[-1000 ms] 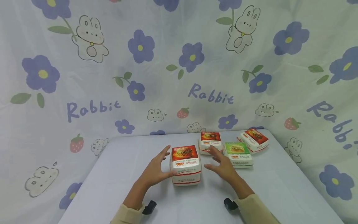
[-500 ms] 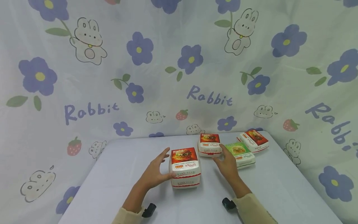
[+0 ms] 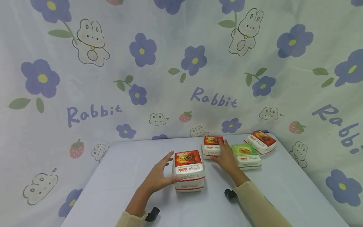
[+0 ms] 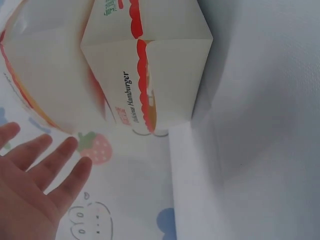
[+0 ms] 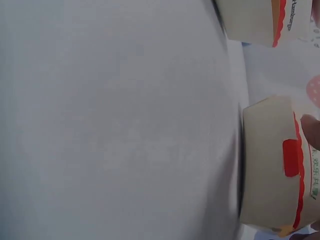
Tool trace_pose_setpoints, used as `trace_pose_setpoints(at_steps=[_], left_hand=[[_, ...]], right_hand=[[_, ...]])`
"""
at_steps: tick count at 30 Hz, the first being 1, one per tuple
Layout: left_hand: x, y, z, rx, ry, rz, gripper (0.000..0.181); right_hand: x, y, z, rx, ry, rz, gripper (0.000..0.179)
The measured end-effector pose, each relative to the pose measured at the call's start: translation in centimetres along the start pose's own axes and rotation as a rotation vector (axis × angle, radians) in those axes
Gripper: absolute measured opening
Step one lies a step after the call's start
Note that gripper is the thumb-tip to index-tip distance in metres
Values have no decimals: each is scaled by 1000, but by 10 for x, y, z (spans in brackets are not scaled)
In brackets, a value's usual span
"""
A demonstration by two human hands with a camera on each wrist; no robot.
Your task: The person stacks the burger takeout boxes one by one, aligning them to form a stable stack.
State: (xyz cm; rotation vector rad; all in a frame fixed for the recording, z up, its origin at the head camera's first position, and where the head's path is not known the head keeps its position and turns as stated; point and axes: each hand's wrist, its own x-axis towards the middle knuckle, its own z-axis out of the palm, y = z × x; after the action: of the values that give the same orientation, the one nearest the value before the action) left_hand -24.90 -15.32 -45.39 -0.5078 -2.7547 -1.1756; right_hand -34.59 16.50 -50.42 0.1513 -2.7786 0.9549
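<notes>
Two burger boxes stand stacked near the middle of the table; the upper burger box (image 3: 187,164) has a red burger picture, and the lower burger box (image 3: 190,185) sits under it. My left hand (image 3: 157,177) is at the stack's left side, thumb by the front corner. In the left wrist view its fingers (image 4: 55,165) are straight and spread, apart from the boxes. Farther back, my right hand (image 3: 229,161) grips another red burger box (image 3: 208,151), thumb at its front and fingers over its right side. That box still rests on the table, as the right wrist view shows.
A green burger box (image 3: 246,156) lies just right of my right hand. Behind it a third red-topped burger box (image 3: 262,142) sits turned at an angle by the back right corner. A patterned curtain (image 3: 170,78) hangs behind the white table (image 3: 127,167).
My right hand has moved from beside the stack back to the rear red burger box and taken hold of it. The green and far right boxes have shifted slightly right. My left hand stays put.
</notes>
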Motion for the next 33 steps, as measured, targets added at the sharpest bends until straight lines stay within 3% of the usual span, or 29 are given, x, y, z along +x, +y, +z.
trace_pose_setpoints(at_steps=[7,13,21,25,33], left_hand=[[-2,1,2,-6,-1,9,101],[-3,1,2,-10,-3,14,100],[-1,3,3,0,-11,20,100],[0,2,3,2,-9,27,100],[-1,1,3,12,-6,22,100]], right_hand=[[8,1,7,24,-64,67,99],[12,3,10,36,-94,51,101],[20,10,10,143,-136,41,108],[22,11,10,160,-126,-1,101],[20,10,10,198,-105,4,96]])
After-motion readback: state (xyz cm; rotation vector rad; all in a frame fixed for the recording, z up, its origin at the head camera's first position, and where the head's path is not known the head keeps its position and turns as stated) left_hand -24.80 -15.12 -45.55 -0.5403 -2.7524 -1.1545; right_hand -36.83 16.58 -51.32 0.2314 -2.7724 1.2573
